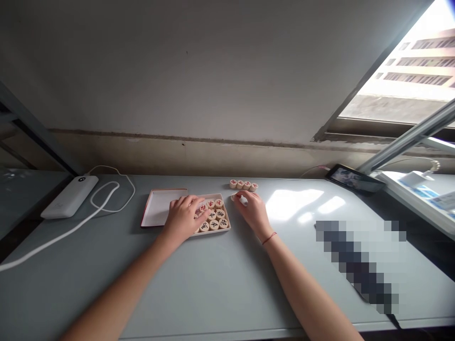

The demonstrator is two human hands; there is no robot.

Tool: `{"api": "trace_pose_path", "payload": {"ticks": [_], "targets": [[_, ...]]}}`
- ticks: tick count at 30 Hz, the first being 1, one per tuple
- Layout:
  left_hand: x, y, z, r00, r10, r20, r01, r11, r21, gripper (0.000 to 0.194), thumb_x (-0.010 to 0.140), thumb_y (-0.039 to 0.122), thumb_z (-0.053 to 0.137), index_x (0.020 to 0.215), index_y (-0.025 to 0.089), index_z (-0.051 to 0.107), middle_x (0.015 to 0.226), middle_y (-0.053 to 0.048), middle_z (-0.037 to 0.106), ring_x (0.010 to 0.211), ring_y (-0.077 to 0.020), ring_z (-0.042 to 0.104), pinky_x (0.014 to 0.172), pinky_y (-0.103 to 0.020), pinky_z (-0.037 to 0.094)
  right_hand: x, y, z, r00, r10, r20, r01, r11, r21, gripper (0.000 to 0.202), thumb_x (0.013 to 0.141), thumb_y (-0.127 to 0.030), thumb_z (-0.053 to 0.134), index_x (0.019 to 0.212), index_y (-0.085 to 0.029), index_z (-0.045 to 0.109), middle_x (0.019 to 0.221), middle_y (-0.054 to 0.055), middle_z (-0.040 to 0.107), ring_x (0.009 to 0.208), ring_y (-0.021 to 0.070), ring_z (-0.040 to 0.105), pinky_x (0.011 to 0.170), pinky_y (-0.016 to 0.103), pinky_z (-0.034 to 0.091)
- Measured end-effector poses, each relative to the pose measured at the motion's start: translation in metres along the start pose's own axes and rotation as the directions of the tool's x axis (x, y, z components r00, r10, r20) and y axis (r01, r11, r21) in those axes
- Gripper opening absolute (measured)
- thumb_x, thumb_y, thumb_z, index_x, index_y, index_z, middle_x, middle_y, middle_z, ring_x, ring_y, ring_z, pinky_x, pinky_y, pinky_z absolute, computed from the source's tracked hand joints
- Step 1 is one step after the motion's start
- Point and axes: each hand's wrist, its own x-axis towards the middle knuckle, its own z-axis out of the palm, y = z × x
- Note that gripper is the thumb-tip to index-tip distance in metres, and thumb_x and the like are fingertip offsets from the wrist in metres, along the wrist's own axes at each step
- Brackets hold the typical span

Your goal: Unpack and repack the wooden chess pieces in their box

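Note:
A shallow white box holds several round wooden pieces with red or black characters, such as a black-marked piece. My left hand lies over the box's left part, fingers spread, hiding some pieces; no piece shows held in it. Right of the box, my right hand pinches a round piece low at the table, mostly covered by the fingers. Just behind it, several red-marked pieces stand in a short row. The box's lid lies inside up at the left, beside the box.
On the grey table, a white power strip with a thick white cable is at the left. A phone leans at the back right. A blurred-out dark object lies at the right.

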Motion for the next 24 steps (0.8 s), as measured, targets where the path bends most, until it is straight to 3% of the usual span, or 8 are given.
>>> {"api": "trace_pose_path", "payload": {"ticks": [3, 6, 15, 24], "targets": [[-0.004, 0.002, -0.003, 0.984, 0.056, 0.167, -0.059, 0.998, 0.014, 0.064, 0.078, 0.064, 0.056, 0.131, 0.031, 0.050, 0.129, -0.008, 0.055, 0.115, -0.0305, 0.050, 0.096, -0.044, 0.035, -0.002, 0.003, 0.005, 0.999, -0.032, 0.041, 0.035, 0.998, -0.057, 0.018, 0.083, -0.028, 0.053, 0.094, -0.021, 0.065, 0.091, 0.007, 0.069, 0.087, 0.0239, 0.058, 0.076, 0.035, 0.047], [-0.007, 0.002, -0.002, 0.954, 0.090, 0.285, -0.100, 0.995, 0.020, 0.086, 0.068, 0.067, 0.063, 0.142, 0.034, 0.036, 0.140, -0.008, 0.045, 0.124, -0.0339, 0.041, 0.100, -0.047, 0.029, 0.000, 0.004, 0.010, 0.998, -0.043, 0.039, 0.047, 0.994, -0.103, 0.020, 0.084, -0.026, 0.052, 0.099, -0.021, 0.064, 0.093, 0.008, 0.069, 0.088, 0.0238, 0.059, 0.077, 0.035, 0.046], [-0.001, -0.005, -0.003, 0.933, 0.078, 0.350, -0.084, 0.996, 0.002, 0.080, 0.074, 0.053, 0.062, 0.144, 0.028, 0.032, 0.140, -0.009, 0.048, 0.126, -0.0313, 0.042, 0.101, -0.047, 0.029, 0.010, 0.013, 0.016, 1.000, -0.021, 0.020, 0.023, 0.995, -0.101, 0.019, 0.085, -0.029, 0.052, 0.098, -0.022, 0.063, 0.085, 0.006, 0.069, 0.084, 0.0240, 0.059, 0.074, 0.035, 0.046], [0.001, -0.005, -0.004, 0.932, 0.073, 0.355, -0.077, 0.997, -0.003, 0.083, 0.074, 0.064, 0.058, 0.145, 0.029, 0.032, 0.140, -0.011, 0.048, 0.126, -0.0322, 0.043, 0.101, -0.046, 0.030, 0.011, 0.016, 0.019, 1.000, -0.018, -0.006, 0.018, 0.997, -0.068, 0.019, 0.085, -0.029, 0.051, 0.099, -0.022, 0.062, 0.082, 0.006, 0.068, 0.083, 0.0244, 0.059, 0.072, 0.035, 0.046]]}}
